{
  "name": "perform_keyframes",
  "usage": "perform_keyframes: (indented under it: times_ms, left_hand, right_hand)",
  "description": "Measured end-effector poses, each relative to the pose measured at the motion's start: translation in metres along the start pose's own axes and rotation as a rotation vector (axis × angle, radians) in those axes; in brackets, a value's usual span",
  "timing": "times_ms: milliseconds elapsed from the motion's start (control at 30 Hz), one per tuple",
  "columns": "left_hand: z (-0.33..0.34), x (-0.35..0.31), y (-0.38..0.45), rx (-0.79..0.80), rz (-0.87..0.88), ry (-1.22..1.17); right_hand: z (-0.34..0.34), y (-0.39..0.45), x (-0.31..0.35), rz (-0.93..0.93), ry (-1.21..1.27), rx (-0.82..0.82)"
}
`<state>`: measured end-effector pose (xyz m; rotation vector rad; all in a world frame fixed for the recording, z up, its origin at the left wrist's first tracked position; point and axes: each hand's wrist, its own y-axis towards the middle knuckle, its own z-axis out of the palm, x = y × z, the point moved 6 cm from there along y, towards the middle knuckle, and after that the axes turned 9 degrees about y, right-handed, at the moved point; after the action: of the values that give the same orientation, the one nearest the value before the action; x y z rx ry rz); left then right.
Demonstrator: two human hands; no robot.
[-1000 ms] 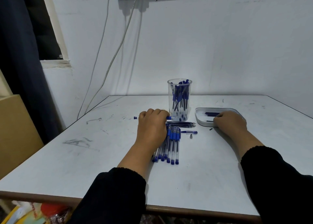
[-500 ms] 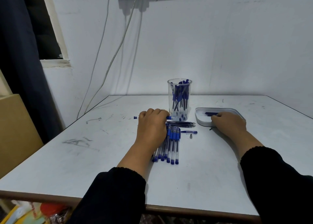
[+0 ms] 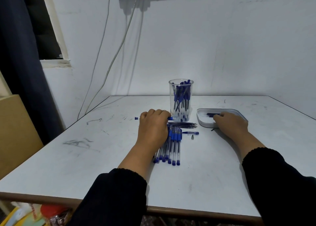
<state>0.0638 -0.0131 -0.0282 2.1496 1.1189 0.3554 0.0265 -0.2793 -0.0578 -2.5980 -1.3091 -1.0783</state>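
My left hand (image 3: pixel 152 128) lies knuckles-up on the white table (image 3: pixel 205 174), fingers curled round a pen (image 3: pixel 171 118) whose blue ends stick out on both sides. Under its wrist lies a row of several clear pens with blue caps (image 3: pixel 174 149). A bundle of thin dark refills (image 3: pixel 184 125) lies just beyond them. A clear cup (image 3: pixel 171 97) full of blue pens stands behind. My right hand (image 3: pixel 230 125) reaches into a shallow white tray (image 3: pixel 201 123), fingertips bent down onto dark blue pieces (image 3: pixel 211 114); what it holds is hidden.
A loose blue cap (image 3: pixel 190 133) and a small grey tip (image 3: pixel 192 137) lie between my hands. Cables (image 3: pixel 111 63) hang down the wall at the back left. A dark curtain (image 3: pixel 20 55) and a brown box (image 3: pixel 17 131) stand left of the table.
My right hand has slid a little to the left inside the tray. My left hand has stayed where it was.
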Motion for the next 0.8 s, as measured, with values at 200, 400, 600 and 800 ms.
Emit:
perform_keyframes:
  times_ms: [200, 400, 600, 800]
  left_hand:
    - [0.000, 0.000, 0.000, 0.021, -0.005, 0.006]
    - [-0.001, -0.001, 0.001, 0.026, -0.005, 0.002]
    - [-0.001, -0.001, 0.000, 0.019, -0.005, 0.000]
    - [-0.001, 0.000, 0.000, 0.021, -0.008, -0.009]
  right_hand:
    - [-0.001, -0.002, 0.002, -0.011, -0.001, -0.004]
    - [-0.005, -0.004, 0.004, -0.026, -0.012, -0.036]
    - [-0.007, -0.006, 0.008, -0.041, -0.015, -0.044]
    - [-0.018, -0.011, 0.017, -0.125, 0.136, -0.118]
